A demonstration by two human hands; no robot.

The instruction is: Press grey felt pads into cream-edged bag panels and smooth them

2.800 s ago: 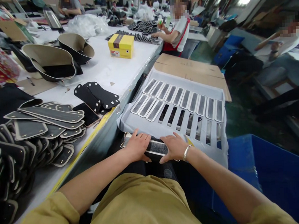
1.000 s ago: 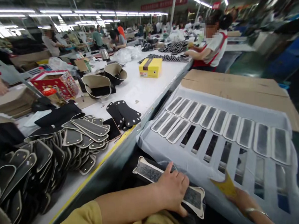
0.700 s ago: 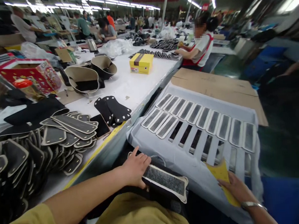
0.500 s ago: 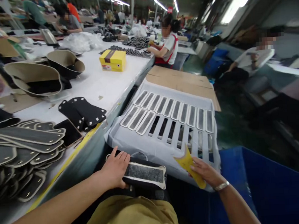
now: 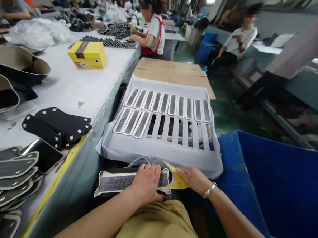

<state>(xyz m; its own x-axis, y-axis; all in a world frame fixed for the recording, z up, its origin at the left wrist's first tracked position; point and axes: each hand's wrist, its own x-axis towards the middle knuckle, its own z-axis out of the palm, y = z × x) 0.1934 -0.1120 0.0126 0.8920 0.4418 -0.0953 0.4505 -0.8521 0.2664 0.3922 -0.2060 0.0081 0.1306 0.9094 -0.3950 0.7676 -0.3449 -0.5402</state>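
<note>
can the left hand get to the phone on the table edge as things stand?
Probably yes, but not right away: the left hand is pressing the gray strip on the lap. The phone lies face up, top uncovered, nothing between them.

Left hand [image 5: 146,180] presses strap piece [image 5: 117,182]; right hand [image 5: 195,178] holds yellow card [image 5: 176,180].
</note>
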